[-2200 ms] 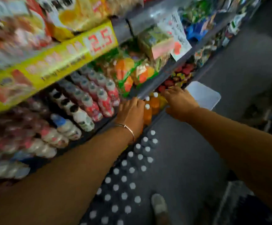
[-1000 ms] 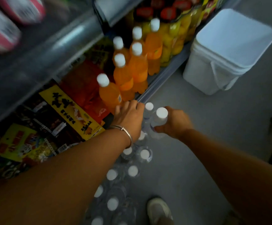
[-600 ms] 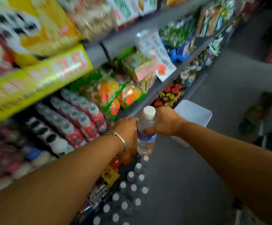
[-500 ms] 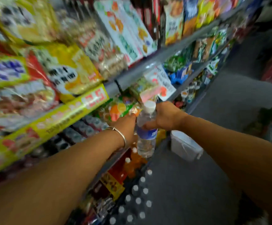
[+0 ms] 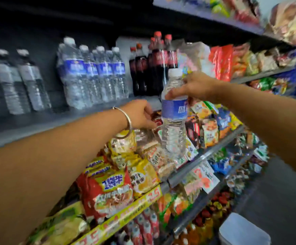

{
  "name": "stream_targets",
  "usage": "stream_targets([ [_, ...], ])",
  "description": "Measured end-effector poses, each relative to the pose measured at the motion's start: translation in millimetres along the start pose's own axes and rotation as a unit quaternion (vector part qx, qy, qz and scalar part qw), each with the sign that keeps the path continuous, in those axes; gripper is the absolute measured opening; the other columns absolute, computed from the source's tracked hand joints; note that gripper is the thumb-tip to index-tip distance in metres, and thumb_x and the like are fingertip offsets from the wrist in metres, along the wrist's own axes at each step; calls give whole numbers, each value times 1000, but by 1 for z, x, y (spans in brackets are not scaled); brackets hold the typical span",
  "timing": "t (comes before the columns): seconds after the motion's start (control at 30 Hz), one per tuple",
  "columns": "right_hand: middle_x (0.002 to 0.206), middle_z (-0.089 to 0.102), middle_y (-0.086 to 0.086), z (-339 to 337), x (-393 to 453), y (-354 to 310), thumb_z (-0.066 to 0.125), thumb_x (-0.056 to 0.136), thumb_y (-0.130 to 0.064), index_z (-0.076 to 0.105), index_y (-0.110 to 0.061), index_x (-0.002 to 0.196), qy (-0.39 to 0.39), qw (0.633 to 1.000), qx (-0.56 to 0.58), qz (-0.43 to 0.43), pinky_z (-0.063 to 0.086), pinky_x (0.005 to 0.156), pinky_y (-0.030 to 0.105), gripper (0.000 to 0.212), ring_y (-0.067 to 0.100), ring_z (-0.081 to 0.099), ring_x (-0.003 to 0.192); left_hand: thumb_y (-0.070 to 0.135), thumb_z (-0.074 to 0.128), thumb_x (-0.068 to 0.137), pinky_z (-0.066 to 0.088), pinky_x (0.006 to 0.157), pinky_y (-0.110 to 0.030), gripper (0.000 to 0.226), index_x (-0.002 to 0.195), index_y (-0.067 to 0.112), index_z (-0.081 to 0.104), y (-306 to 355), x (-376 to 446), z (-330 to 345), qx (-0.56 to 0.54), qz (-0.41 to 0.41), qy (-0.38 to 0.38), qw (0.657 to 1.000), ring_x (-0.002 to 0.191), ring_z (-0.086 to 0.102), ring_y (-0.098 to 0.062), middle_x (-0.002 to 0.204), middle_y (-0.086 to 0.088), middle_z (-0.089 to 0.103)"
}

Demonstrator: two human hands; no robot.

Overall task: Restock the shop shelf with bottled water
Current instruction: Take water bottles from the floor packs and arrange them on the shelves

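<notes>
**Water bottle held up before the drinks shelf**

A clear water bottle with a white cap and a blue label is gripped by the right hand at its shoulder, just below the cap — fingers are curled round the front, and the bottle hangs roughly upright in the air. It is held in front of the grey shelf, close to its edge, with nothing under its base but the snack packets further back.

The left hand, with a silver bangle worn at the wrist, is seen just left of the bottle at the shelf's front lip; its fingers are loosely curled and nothing is held in them. Whether it touches the bottle cannot be told.

On the shelf a group of blue-labelled water bottles is stood upright, with two grey-labelled bottles well to the left and dark cola bottles with red caps just to the right. Below, instant noodle packets are stacked above a yellow price strip. A white lidded bin is seen on the floor at lower right.
</notes>
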State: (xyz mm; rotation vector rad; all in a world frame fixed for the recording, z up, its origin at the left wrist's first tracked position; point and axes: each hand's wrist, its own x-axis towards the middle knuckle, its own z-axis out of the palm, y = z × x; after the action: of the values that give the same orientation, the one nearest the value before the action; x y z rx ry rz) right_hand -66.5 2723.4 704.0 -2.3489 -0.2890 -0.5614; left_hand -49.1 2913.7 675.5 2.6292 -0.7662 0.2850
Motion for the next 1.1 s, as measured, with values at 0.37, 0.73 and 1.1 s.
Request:
stream_targets([
  [0.37, 65, 57, 8, -20, 131, -89, 80, 58, -44, 65, -1, 78, -10, 991, 95, -91, 51, 53, 30, 50, 22, 58, 55, 18, 76, 74, 48, 95, -36, 37, 105, 8, 58, -17, 39, -119, -7, -84, 102, 991, 96, 62, -24, 101, -10, 67],
  [0.73, 62, 59, 8, 38, 226, -118, 75, 67, -50, 66, -4, 77, -43, 985, 97, -139, 47, 48, 24, 48, 19, 57, 49, 19, 75, 76, 48, 90, -41, 26, 90, 9, 55, -76, 76, -135, 21, -190, 142, 971, 79, 51, -18, 84, -11, 55],
  [1.1, 55, 51, 1, 97, 265, -118, 73, 72, -53, 50, -12, 59, -60, 984, 90, -142, 33, 30, 12, 49, 8, 49, 39, 22, 74, 77, 47, 68, -24, 30, 101, 6, 64, -116, 91, -127, 54, -260, 172, 949, 79, 53, -17, 83, -4, 59],
])
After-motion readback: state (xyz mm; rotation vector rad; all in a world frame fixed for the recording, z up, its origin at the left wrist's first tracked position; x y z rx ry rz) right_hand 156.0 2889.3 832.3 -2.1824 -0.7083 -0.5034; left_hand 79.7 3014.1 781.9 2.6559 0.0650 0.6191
